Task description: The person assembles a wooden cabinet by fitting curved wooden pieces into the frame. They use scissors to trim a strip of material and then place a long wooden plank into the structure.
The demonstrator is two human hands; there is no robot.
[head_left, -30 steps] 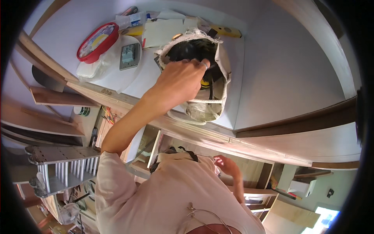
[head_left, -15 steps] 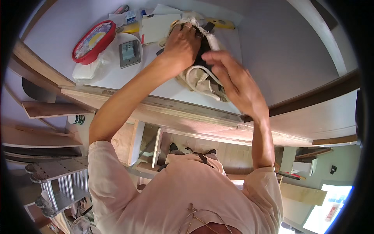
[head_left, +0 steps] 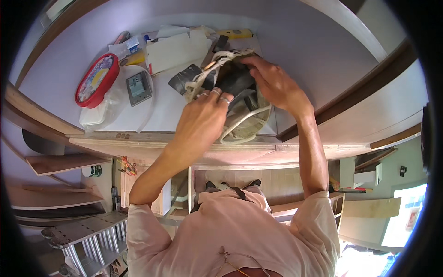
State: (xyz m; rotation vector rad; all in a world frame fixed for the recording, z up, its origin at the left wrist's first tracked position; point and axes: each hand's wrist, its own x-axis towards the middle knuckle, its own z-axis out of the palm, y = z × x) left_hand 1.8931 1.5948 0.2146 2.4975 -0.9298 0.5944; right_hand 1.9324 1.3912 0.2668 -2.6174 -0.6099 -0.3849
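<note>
A beige canvas bag (head_left: 266, 115) with a frayed rim and rope handles lies near the front edge of a white shelf, its mouth spread. Inside it are dark and grey things that I cannot make out. My left hand (head_left: 203, 115), with rings on its fingers, is closed over the bag's near left rim, the fingertips reaching inside. On the far right rim, my right hand (head_left: 279, 87) is closed with bent fingers; its thumb is mostly hidden. A dark, flat piece (head_left: 182, 81) lies beside the bag's left side.
Left on the shelf (head_left: 170, 111) are a red-rimmed tub (head_left: 112, 83), a plastic bag (head_left: 108, 113) and a grey metal switch plate (head_left: 139, 88). Papers (head_left: 177, 53) and a yellow level (head_left: 235, 33) lie behind. A wooden edge (head_left: 184, 140) runs along the front; below left stands a metal ladder (head_left: 94, 231).
The left hand has come out of the bag's far side to its near left rim. My right hand has moved to the far right rim. The bag's mouth is now wider.
</note>
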